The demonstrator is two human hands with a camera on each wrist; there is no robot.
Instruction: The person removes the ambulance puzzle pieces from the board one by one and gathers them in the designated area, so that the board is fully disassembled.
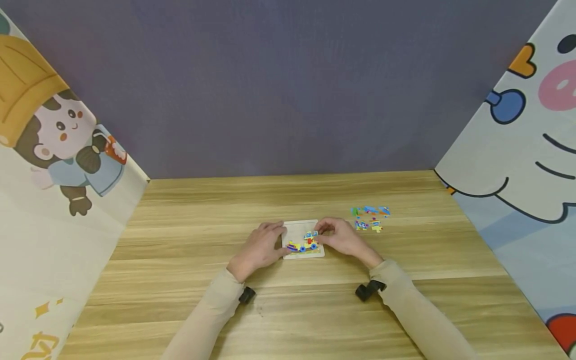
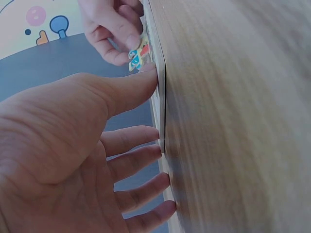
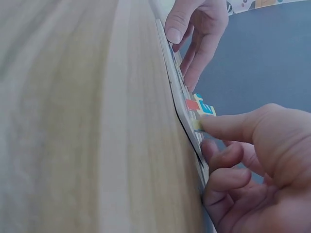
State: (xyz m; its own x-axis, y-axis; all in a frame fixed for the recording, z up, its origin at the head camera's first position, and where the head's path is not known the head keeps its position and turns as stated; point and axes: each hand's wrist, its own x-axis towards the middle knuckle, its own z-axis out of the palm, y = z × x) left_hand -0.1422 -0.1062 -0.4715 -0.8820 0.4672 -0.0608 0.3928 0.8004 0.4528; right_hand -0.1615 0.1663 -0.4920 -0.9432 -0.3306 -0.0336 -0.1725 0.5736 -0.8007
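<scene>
From my end, the head view puts the puzzle tray flat on the desk, vehicle pieces along its six o'clock side and bare board toward twelve. The left hand is at nine o'clock, fingers fairly straight against the tray's edge, thumb at its border; I read that as bracing, so the board won't skid. At three o'clock the right hand pinches a blue-windowed piece, its other fingers curled. In the right wrist view I see that piece tilted up off the board, probably because it is held only by one edge. Loose pieces lie between two and three o'clock, near the right hand, presumably for easy reach.
</scene>
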